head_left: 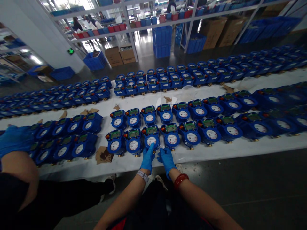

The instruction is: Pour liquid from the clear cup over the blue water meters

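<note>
Behind a pale-covered counter (136,101) lined with rows of blue meters, a shelving rack (129,35) carries red and blue bins. In the front row, one blue meter (149,135) stands before the person, the left hand (147,158) touching its dial. The right hand (166,159) is just beside its lower right edge; whether either grip is closed I cannot tell. A co-worker's gloved hand (16,139) is at far left.

- I see a long white tabletop (139,101) on my feed.
- Blue meters (172,139) stand on it in rows.
- I spot brown cardboard (104,155) near its front edge.
</note>
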{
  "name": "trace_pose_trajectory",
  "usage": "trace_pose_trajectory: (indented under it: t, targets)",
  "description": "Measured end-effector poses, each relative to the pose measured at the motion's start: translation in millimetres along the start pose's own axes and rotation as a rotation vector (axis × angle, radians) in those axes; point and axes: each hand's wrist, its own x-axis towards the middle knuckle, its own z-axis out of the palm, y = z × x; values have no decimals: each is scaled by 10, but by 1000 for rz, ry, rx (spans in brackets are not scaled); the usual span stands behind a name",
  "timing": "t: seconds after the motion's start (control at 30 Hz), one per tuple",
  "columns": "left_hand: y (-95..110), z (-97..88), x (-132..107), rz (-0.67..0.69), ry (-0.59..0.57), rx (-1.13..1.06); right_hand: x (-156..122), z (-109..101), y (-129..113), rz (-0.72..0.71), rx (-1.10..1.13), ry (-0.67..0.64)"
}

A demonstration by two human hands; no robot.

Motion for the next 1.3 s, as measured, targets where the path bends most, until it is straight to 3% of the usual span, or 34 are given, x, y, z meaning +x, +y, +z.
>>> trace_pose_trajectory:
  t: [0.7, 1.07, 1.2, 1.3]
  targets:
    - [8, -34, -51, -9, 0, 12, 36, 41, -13, -15, -29, 10]
    - [6, -36, -44, -17, 6, 10, -46, -90, 42, -11, -109, 1]
    - [11, -46, -67, 3, 6, -13, -189, -164, 49, -72, -164, -53]
    - [-1, -52, -66, 10, 10, -47, -398, -292, 6, -144, -216, -183]
